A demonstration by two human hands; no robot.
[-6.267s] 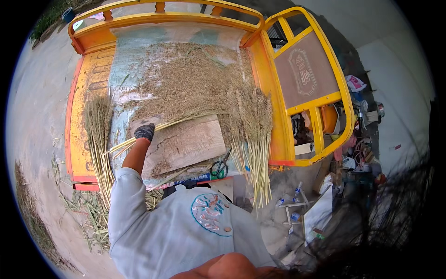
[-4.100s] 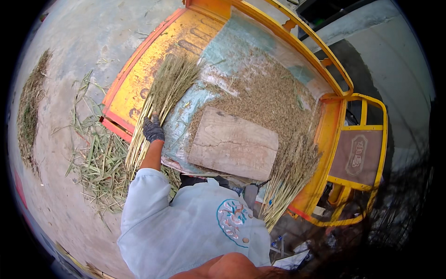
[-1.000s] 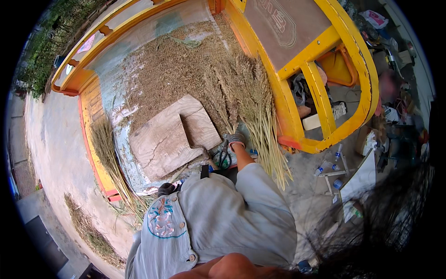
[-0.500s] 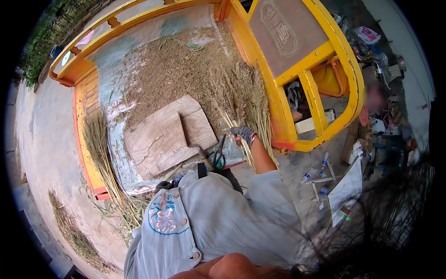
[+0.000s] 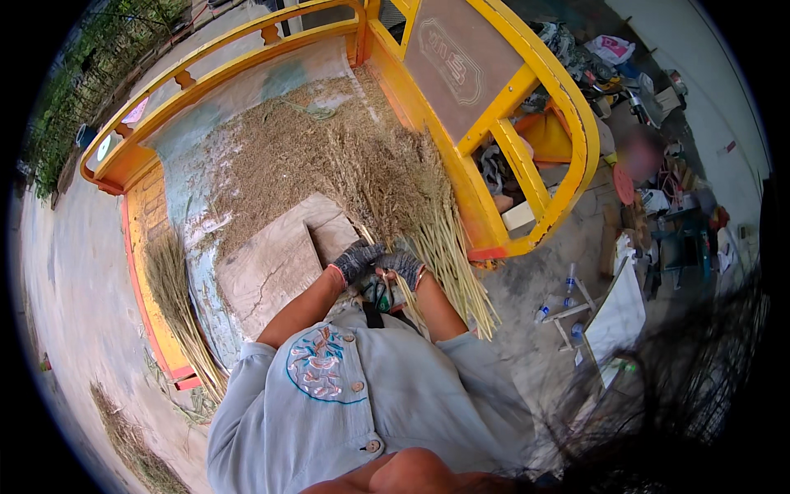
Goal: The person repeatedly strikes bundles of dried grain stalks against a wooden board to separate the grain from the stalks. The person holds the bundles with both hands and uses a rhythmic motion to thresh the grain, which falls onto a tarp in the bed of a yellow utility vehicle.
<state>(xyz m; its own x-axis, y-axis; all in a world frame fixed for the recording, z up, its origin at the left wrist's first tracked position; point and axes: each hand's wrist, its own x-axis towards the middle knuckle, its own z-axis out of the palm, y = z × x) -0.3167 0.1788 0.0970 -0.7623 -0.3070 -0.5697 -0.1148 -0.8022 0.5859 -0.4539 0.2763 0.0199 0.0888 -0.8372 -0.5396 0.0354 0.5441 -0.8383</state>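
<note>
A bundle of dry grass stalks (image 5: 411, 206) is gripped at its stem end by both gloved hands, left hand (image 5: 355, 261) just beside right hand (image 5: 401, 265). The bundle's brushy tops are spread over the seed-strewn bed (image 5: 247, 156) of a yellow cart (image 5: 494, 140), beside a flat wooden board (image 5: 271, 267). A second stalk bundle (image 5: 177, 300) is laid along the cart's left edge, well apart.

A blurred patch (image 5: 640, 152) hides something beside the yellow frame (image 5: 527, 165); the clutter (image 5: 675, 239) there is too small to tell — green-handled scissors (image 5: 376, 294) half-covered by gloved hands.
</note>
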